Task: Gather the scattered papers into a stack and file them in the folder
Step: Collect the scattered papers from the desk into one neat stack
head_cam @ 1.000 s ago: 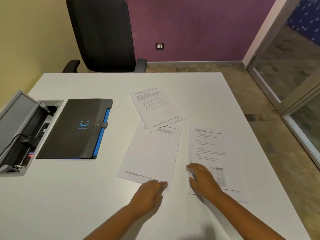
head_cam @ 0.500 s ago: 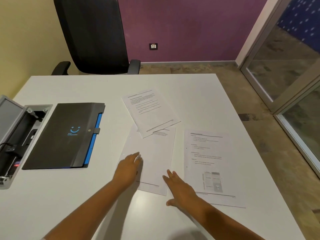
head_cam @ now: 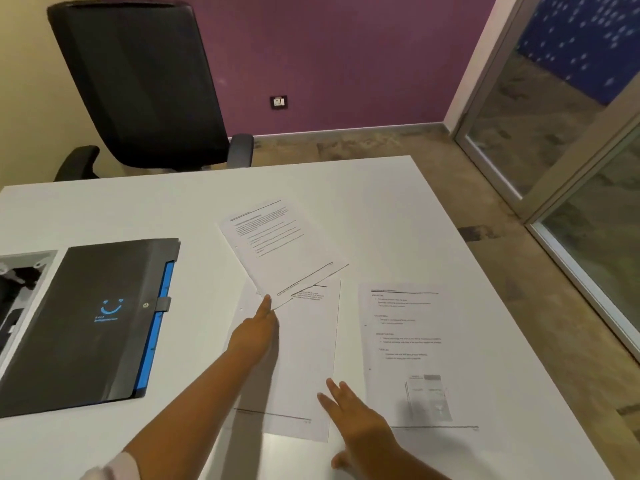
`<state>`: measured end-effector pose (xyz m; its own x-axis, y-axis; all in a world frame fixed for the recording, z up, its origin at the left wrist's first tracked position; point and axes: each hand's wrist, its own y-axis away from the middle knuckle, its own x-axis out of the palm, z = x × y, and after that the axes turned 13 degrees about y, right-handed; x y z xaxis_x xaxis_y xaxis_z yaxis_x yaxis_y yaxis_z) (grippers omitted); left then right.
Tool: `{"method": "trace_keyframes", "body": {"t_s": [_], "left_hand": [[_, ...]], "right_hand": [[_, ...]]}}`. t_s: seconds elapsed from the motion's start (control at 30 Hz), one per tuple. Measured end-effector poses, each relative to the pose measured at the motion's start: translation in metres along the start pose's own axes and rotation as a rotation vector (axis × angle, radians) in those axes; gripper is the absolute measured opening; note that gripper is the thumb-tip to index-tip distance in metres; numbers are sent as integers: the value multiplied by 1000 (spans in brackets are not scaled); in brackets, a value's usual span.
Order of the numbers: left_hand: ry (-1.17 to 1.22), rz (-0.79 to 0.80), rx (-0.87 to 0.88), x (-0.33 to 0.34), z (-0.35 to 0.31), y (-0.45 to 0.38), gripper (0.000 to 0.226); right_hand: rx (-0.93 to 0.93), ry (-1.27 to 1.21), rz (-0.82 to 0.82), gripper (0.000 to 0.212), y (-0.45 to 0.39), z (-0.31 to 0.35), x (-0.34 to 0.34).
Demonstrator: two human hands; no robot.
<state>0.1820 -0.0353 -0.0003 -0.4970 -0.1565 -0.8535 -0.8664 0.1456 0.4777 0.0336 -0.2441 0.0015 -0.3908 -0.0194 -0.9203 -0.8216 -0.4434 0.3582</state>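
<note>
Three printed papers lie on the white table point(head_cam: 398, 209). The far paper point(head_cam: 282, 247) sits skewed and overlaps the top of the middle paper point(head_cam: 304, 355). The right paper point(head_cam: 408, 351) lies apart, beside the middle one. A closed black folder point(head_cam: 86, 323) with a blue edge and a blue smile logo rests at the left. My left hand point(head_cam: 254, 332) stretches over the middle paper with straight fingers, the fingertip touching the near corner of the far paper. My right hand point(head_cam: 353, 419) lies flat with spread fingers at the middle paper's lower right edge.
An open grey floor box point(head_cam: 20, 282) with cables is set into the table at the far left. A black office chair point(head_cam: 145, 88) stands behind the table. The table's right edge runs close to a glass door point(head_cam: 571, 174).
My left hand has moved forward from the middle paper's near edge up to the far paper's corner. My right hand has shifted left off the right paper to the middle paper's edge.
</note>
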Motion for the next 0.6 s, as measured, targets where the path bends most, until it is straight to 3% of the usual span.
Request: {"method": "trace_keyframes", "body": {"t_s": [0.23, 0.3, 0.4, 0.6], "left_hand": [[-22, -8, -40, 5, -7, 4, 72], [98, -51, -79, 9, -8, 11, 62], [378, -117, -111, 24, -12, 33, 43], [462, -84, 2, 56, -20, 102, 36]], "right_hand": [[2, 1, -15, 108, 10, 5, -9], [-9, -4, -2, 103, 6, 3, -5], [55, -51, 195, 97, -3, 2, -2], [81, -31, 150, 98, -4, 1, 8]]}}
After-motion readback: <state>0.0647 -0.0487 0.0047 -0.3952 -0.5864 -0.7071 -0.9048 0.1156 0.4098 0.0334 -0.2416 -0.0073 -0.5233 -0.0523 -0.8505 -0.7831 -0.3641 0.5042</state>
